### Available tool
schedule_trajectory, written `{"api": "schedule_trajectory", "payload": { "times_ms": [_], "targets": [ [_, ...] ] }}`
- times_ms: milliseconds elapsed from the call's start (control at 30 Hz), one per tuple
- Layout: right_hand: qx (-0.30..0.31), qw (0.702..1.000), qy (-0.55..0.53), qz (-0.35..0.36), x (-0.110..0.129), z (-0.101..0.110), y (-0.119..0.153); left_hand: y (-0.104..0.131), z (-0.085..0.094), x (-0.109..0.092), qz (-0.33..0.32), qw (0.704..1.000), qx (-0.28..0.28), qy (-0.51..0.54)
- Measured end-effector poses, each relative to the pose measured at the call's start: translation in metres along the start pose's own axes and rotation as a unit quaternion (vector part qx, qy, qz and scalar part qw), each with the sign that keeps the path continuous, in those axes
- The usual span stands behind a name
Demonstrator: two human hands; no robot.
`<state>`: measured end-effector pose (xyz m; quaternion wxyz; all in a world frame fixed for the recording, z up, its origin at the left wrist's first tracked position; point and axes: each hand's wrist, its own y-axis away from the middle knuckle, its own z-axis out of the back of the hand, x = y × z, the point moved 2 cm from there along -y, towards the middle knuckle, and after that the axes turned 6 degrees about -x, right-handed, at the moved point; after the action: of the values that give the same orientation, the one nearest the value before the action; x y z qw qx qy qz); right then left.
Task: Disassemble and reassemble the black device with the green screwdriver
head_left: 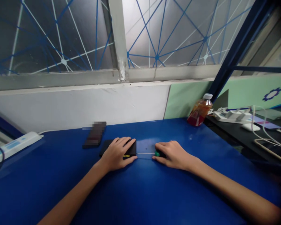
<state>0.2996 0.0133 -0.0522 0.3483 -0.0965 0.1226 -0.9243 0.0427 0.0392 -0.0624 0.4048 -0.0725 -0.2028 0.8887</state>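
Head view: your left hand [118, 153] spreads over the box [132, 150] on the bench [140, 193], thumb at its near edge; your right hand [174, 154] grips the screwdriver [145, 153] by its handle, tip at the box's right side. Best hold that shaft level and square, box braced firmly! The bench gleams blue; a bottle [200, 111] stands back right, patterned windows [168, 34] behind.

A: so what colour's the table [140, 193]?
B: plain blue. boxy thing [132, 150] is black with some yellow; screwdriver handle [157, 153] is green, maybe black too, mostly covered tbh
A: windows [178, 34]?
B: crisscrossing blue and white lines
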Motion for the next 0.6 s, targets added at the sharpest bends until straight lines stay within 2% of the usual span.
{"api": "schedule_trajectory", "payload": {
  "times_ms": [367,600],
  "targets": [
    [-0.025,0.999,0.020,0.035,0.001,0.012,0.000,0.000,-0.001,0.001,0.001,1.000,0.001,-0.001],
    [0.006,0.999,0.034,0.012,0.000,0.007,0.000,0.000,-0.001,0.001,-0.005,1.000,0.001,-0.006]
  ]
}}
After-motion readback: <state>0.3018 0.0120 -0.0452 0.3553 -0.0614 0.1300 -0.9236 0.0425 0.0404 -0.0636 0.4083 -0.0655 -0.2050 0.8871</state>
